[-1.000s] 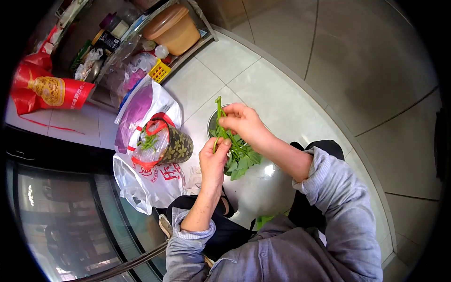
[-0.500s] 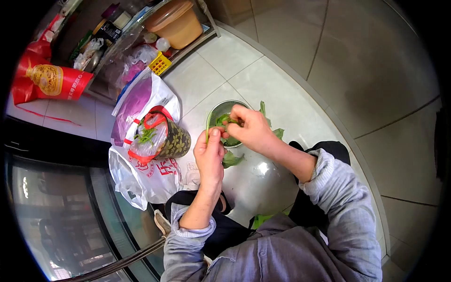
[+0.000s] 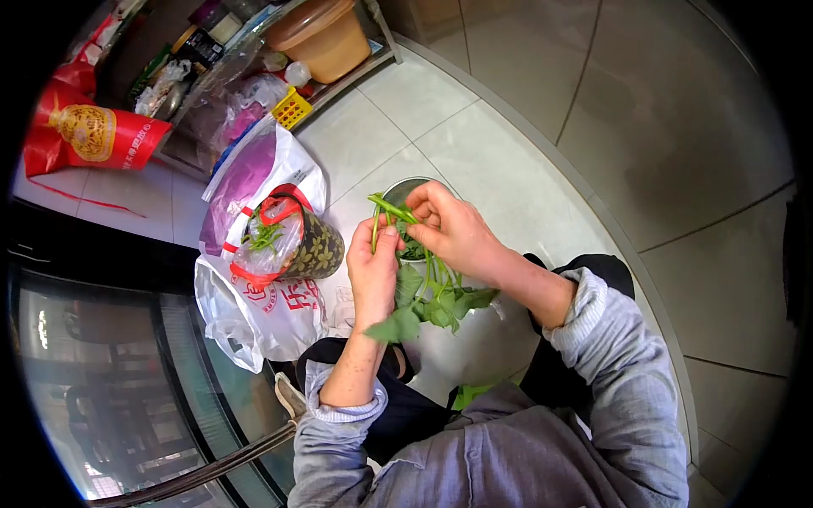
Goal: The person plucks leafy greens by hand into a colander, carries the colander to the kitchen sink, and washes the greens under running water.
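Fingers pinched, my left hand (image 3: 373, 267) holds a thin green stem (image 3: 375, 235) that sticks up from its fingertips. My right hand (image 3: 456, 230) is closed on the stems of a bunch of leafy greens (image 3: 445, 300), at the height of the left fingertips. Their cut ends point to the upper left, while the broad leaves hang below, between my forearms. Behind and under both hands stands a round metal bowl (image 3: 406, 181) with more green leaves in it. My hands hide much of the bowl.
Left of my hands stands a flower-patterned bin (image 3: 320, 250) with a plastic liner and green scraps inside. White plastic bags (image 3: 241, 326) lie around it. A shelf at upper left holds a tan tub (image 3: 318, 42) and a yellow basket (image 3: 290, 110). A red bag (image 3: 93, 135) lies farther left.
The leafy bunch now hangs below my hands, its stems raised over the bowl; before, leaves showed around the bowl's right and lower sides. My right hand has shifted slightly downward.
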### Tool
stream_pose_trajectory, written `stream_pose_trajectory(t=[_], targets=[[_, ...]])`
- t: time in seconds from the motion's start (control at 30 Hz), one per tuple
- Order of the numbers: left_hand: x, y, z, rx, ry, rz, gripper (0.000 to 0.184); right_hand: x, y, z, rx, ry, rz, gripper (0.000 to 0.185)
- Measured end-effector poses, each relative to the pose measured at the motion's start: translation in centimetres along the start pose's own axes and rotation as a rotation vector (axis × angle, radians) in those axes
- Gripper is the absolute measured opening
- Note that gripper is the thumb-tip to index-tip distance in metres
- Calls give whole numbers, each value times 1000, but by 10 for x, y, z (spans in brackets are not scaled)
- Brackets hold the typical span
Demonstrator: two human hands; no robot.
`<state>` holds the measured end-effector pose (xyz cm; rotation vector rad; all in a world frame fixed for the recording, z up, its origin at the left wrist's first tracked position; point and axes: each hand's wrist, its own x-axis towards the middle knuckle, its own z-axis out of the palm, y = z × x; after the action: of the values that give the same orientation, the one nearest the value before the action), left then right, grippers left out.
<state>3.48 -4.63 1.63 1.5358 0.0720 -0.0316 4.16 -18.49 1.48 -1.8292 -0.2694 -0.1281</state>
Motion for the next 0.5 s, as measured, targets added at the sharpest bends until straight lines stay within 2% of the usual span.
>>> stream_pose_trajectory(t=[0.1, 0.2, 0.23, 0.27, 0.3, 0.33, 0.4, 0.5], targets=[[8, -13, -11, 251, -76, 83, 19, 2, -2, -7, 7, -108, 137, 14], [12, -7, -22, 694, -43, 362, 17, 1, -2, -14, -14, -159, 153, 16], [12, -3, -26, 918, 54, 605, 19, 1, -1, -17, -14, -160, 139, 16], [21, -11, -39, 1003, 237, 620, 20, 0, 1, -22, -14, -153, 179, 17], [35, -11, -54, 929, 390, 636, 20, -3, 3, -31, -14, -146, 218, 18], [38, 5, -64, 844, 447, 294, 20, -5, 2, -38, -13, -139, 257, 20], [42, 11, -81, 516, 333, 312, 20, -8, -2, -48, 83, -100, 285, 16], [20, 0, -54, 225, 106, 110, 21, -10, 6, -46, 327, -26, 283, 14]])
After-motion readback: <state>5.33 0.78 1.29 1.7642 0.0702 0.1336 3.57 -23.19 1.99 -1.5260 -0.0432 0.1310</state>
